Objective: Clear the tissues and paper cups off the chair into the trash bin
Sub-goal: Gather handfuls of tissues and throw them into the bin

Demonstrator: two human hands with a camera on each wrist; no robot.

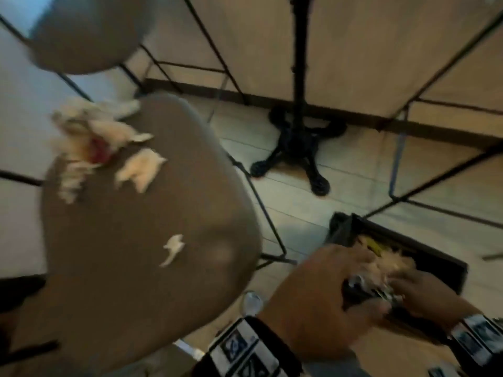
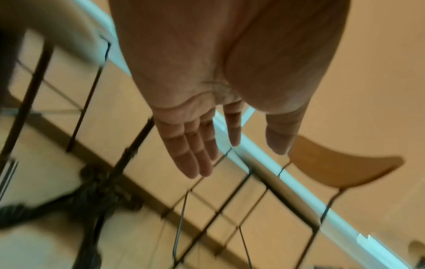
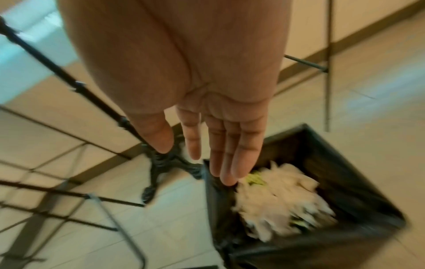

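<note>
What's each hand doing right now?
Left hand: open, fingers straight, holding nothing.
Right hand: open, empty, over the trash bin.

So the chair seat (image 1: 141,240) takes up the left side, with a pile of tissues (image 1: 89,137) bunched at its far left edge, one loose tissue (image 1: 141,170) just beside that pile, and a small scrap (image 1: 173,249) nearer the middle of the seat. The trash bin (image 1: 424,257) sits on the floor (image 1: 340,172) to the right of the chair, with tissues inside it (image 3: 276,196). A table's pedestal base (image 1: 296,148) stands behind, between chair and bin, by the wall. Both hands are over the bin's near edge, the left hand (image 1: 313,295) left of the right hand (image 1: 424,292).
</note>
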